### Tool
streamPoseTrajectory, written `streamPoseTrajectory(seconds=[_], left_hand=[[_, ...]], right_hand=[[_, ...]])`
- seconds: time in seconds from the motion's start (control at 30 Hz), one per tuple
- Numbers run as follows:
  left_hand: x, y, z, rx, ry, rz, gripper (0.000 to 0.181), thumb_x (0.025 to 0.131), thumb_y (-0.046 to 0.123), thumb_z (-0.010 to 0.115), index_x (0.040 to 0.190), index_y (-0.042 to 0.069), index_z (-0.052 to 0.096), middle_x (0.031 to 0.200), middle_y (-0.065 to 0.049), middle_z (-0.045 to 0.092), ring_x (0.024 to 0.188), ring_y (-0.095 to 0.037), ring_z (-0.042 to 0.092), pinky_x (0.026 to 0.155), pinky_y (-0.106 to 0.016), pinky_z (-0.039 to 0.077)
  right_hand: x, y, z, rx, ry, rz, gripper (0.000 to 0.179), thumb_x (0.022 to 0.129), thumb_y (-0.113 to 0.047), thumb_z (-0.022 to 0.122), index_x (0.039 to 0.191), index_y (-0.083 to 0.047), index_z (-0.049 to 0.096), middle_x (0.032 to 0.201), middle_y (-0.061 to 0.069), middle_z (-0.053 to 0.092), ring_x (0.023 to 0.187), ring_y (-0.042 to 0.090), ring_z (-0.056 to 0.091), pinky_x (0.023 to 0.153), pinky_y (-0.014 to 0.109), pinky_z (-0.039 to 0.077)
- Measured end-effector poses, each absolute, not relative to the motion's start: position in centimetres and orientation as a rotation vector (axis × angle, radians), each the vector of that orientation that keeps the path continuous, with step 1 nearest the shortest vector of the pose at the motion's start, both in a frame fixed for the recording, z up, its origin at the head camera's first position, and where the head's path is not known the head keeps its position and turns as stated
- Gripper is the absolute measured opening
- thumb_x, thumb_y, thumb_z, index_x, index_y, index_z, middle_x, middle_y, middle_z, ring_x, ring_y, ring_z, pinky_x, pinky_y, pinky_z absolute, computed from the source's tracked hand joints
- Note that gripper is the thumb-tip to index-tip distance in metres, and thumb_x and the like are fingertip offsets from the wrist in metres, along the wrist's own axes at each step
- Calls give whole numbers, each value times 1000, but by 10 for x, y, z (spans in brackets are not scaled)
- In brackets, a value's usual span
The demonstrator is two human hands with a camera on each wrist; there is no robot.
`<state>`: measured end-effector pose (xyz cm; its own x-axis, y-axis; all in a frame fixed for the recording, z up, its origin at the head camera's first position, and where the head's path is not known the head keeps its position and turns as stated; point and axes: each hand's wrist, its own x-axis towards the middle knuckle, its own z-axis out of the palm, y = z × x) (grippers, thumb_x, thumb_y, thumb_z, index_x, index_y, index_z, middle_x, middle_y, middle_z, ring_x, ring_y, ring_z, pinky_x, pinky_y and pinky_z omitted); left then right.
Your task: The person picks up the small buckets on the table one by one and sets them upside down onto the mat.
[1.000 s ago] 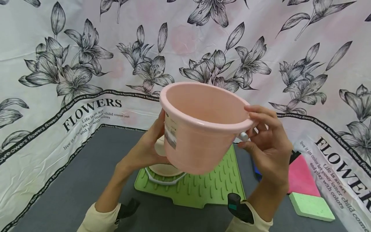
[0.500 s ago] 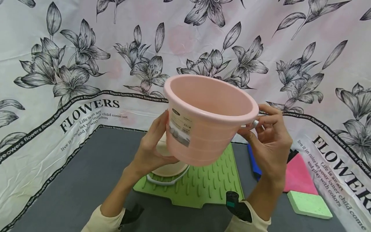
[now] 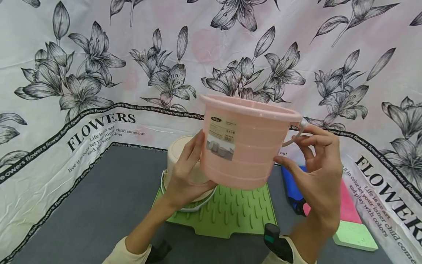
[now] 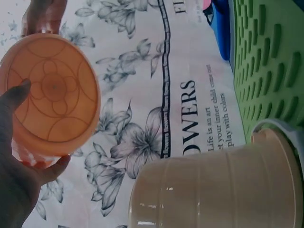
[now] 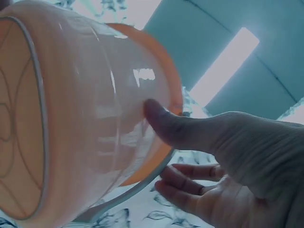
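A pink plastic bucket [image 3: 250, 154] with a paper label on its wall is held up above the table, slightly tilted. My left hand [image 3: 189, 170] grips it at the lower left, fingers along the wall and thumb under the base. In the left wrist view the bucket's base [image 4: 53, 88] shows a moulded flower pattern, with the left thumb on it. My right hand [image 3: 316, 165] holds the right side, thumb against the wall and bent fingers by the pale handle [image 3: 295, 135] below the rim. Behind the left hand, a beige bucket [image 3: 176, 146] stands upside down.
The beige bucket stands on a green ridged mat [image 3: 237, 216] on the grey table [image 3: 108, 205]. At the right lie a blue item [image 3: 291, 183], a pink piece [image 3: 351, 201] and a light green block [image 3: 356, 235]. A flower-printed cloth [image 3: 211, 47] hangs behind.
The pink bucket has shifted right and tipped so that less of its inside shows. Its label has turned toward me, and the handle now shows at the right. The beige bucket is less hidden.
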<state>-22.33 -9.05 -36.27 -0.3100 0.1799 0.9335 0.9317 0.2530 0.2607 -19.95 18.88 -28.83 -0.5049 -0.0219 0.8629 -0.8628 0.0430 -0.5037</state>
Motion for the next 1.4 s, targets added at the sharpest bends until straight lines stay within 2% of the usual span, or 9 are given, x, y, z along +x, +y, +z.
streamPoseTrajectory(seconds=[0.27, 0.43, 0.53, 0.67, 0.8, 0.93, 1.1, 1.3, 1.4], left_hand=[[-219, -74, -364, -929, -1717, -1168, 90, 80, 7, 90, 156, -2, 44, 158, -29, 47, 146, -40, 50, 121, -38, 46], [-216, -65, -366, -905, -1738, -1291, 78, 82, -1, 85, 151, -3, 49, 155, -25, 52, 137, -35, 59, 96, -30, 61], [-214, -60, -368, -927, -1775, -1412, 68, 87, -3, 79, 147, -3, 47, 160, -23, 47, 115, -30, 69, 83, -27, 61], [-215, -60, -368, -988, -1862, -1467, 73, 87, -2, 79, 149, 0, 40, 168, -20, 36, 109, -27, 70, 84, -26, 57], [-219, -64, -366, -1091, -1936, -1362, 93, 81, 2, 87, 157, 0, 34, 171, -20, 30, 136, -30, 58, 93, -28, 59], [-220, -67, -366, -1134, -1993, -1214, 108, 76, 9, 92, 163, 3, 28, 172, -21, 27, 145, -33, 43, 107, -37, 53], [-222, -63, -371, -1014, -2015, -1169, 115, 70, 19, 97, 163, 7, 32, 169, -16, 36, 139, -30, 47, 120, -48, 38], [-224, -57, -376, -864, -2019, -1322, 104, 72, 14, 95, 158, 7, 37, 135, -16, 57, 113, -25, 59, 95, -39, 56], [-223, -56, -375, -792, -2036, -1405, 97, 76, 12, 92, 156, 9, 38, 132, -16, 56, 108, -25, 60, 89, -43, 58]], right_hand=[[-188, 207, -289, 940, -2041, 1177, 88, 56, 14, 96, 134, 15, 52, 156, 7, 33, 154, 29, 24, 123, 18, 35], [-186, 214, -296, 974, -2199, 1030, 113, 61, -9, 101, 157, -1, 42, 175, 14, 14, 165, 25, 11, 126, 20, 30], [-184, 212, -295, 941, -2291, 967, 122, 66, -3, 97, 166, -13, 28, 174, 15, 24, 157, 8, 32, 120, 16, 36], [-184, 211, -294, 844, -2345, 953, 123, 71, 5, 92, 168, -24, 22, 164, 13, 43, 133, -14, 48, 101, 0, 40], [-184, 214, -295, 782, -2361, 999, 116, 78, 2, 89, 168, -28, 22, 166, 9, 41, 131, -12, 50, 98, 2, 41], [-185, 214, -295, 767, -2394, 1058, 96, 92, 0, 76, 167, -28, 23, 147, 15, 56, 111, -7, 62, 82, 9, 53], [-190, 210, -294, 753, -2446, 1051, 76, 104, -9, 63, 166, -29, 24, 120, 24, 72, 98, -7, 69, 74, 13, 57], [-190, 211, -294, 719, -2478, 1056, 82, 103, -14, 65, 167, -35, 18, 149, 24, 57, 118, 18, 70, 86, 5, 50], [-190, 212, -294, 740, -2482, 1037, 91, 98, -13, 72, 167, -35, 17, 158, 18, 50, 118, 13, 68, 90, 5, 48]])
